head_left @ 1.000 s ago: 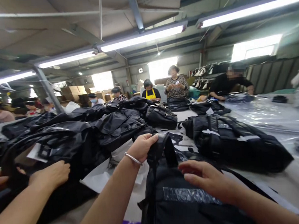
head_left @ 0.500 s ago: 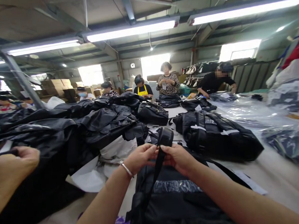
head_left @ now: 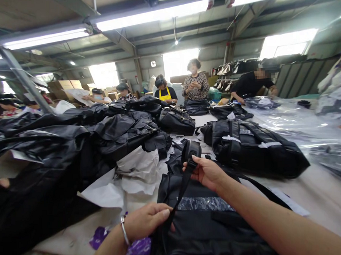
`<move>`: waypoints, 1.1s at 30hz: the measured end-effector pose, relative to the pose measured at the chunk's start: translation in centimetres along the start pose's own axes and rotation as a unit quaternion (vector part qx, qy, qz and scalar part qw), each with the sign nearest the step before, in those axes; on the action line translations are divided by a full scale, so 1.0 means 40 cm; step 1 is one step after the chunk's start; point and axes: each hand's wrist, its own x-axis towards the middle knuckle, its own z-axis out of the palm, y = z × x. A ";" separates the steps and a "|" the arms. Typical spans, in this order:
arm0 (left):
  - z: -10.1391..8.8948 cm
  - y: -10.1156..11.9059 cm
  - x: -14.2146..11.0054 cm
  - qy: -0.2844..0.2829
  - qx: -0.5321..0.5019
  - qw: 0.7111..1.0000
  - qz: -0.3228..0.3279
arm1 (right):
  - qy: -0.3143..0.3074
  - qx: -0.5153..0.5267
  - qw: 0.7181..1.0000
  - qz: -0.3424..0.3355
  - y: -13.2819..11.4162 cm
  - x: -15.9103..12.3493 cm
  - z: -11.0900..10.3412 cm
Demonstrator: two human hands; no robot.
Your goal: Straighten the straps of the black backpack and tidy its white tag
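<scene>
- L hand (head_left: 148,220), w/ thin silver metal bangle (head_left: 124,229) at the wrist, was closed round the lower run of a flat black webbing strap (head_left: 182,191), thumb on top, some fingers hidden
- R hand (head_left: 209,173) was gripping higher up, thumb & fingers pinching the small black buckle (head_left: 192,164) where webbing met a thick padded black shoulder strap (head_left: 192,148), its end bent over
- webbing ran approx. straight, slanting btwn the 2 hands
- both straps were held above a big black fabric backpack (head_left: 204,228), which lay at the near edge of the pale worktop (head_left: 76,233); a clear crinkled plastic strip (head_left: 204,204) crossed its face
- L of the backpack: crumpled white tissue paper (head_left: 141,171); nr the near edge, just beside L wrist, a shiny purple plastic wrapper (head_left: 141,246)
- farther back & R, apart from both hands: a stuffed black bag w/ white ties (head_left: 254,149)
- heap of soft black bags (head_left: 119,132) spread toward worktop's L edge; clear shiny plastic sheeting (head_left: 295,117) toward far R corner
- co-worker in yellow apron (head_left: 165,93) was at far edge
</scene>
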 end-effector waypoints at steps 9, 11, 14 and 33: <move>-0.015 -0.023 -0.007 0.083 0.027 0.996 -0.031 | 0.040 -0.008 0.999 0.006 0.003 0.008 -0.033; -0.026 -0.017 -0.029 0.023 0.013 1.000 -0.003 | 0.043 -0.002 0.999 0.011 0.006 0.010 -0.032; -0.037 0.009 -0.031 -0.020 0.024 0.999 0.021 | 0.036 0.007 0.999 0.011 0.008 0.005 -0.012; 0.059 0.094 0.175 0.241 -0.223 0.941 0.085 | 0.035 -0.002 0.999 -0.019 0.036 -0.043 0.055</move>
